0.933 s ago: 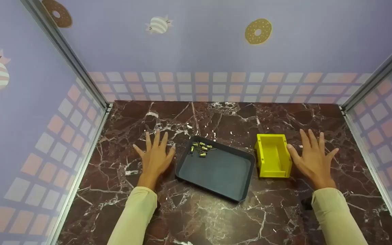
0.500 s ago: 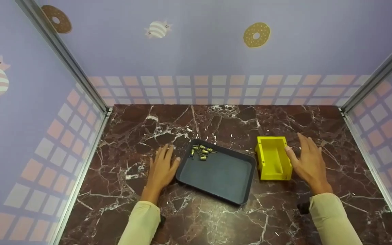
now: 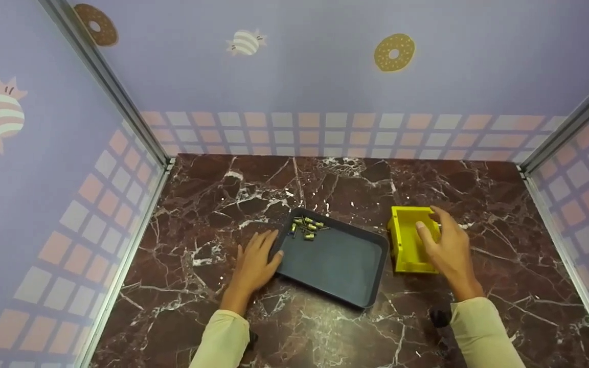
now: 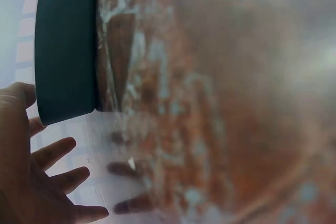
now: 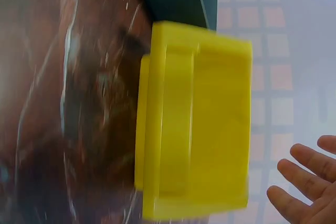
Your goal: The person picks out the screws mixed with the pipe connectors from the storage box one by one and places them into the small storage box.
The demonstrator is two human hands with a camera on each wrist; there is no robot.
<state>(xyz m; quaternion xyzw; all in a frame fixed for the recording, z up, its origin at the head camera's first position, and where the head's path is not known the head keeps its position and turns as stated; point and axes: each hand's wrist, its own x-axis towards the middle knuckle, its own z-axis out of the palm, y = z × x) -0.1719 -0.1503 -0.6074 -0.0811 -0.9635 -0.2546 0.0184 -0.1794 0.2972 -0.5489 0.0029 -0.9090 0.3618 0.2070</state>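
A dark grey tray lies at an angle on the marble-patterned table. In its far left corner sit several small yellow-and-dark cylindrical pieces, some with thin stems. My left hand is at the tray's left side, thumb at the rim, the other fingers extended and spread. To the tray's right stands a yellow open-front bin; in the right wrist view the yellow bin shows nothing inside. Over its right wall hovers my right hand, thumb above the opening, fingers loosely bent and holding nothing.
Purple printed panels with metal corner posts enclose the table at the back, left and right. Small white flecks are scattered behind the tray.
My left hand has drawn right and nearer, from beside the tray to its left rim. My right hand has shifted left, from beside the yellow bin to over its right wall.
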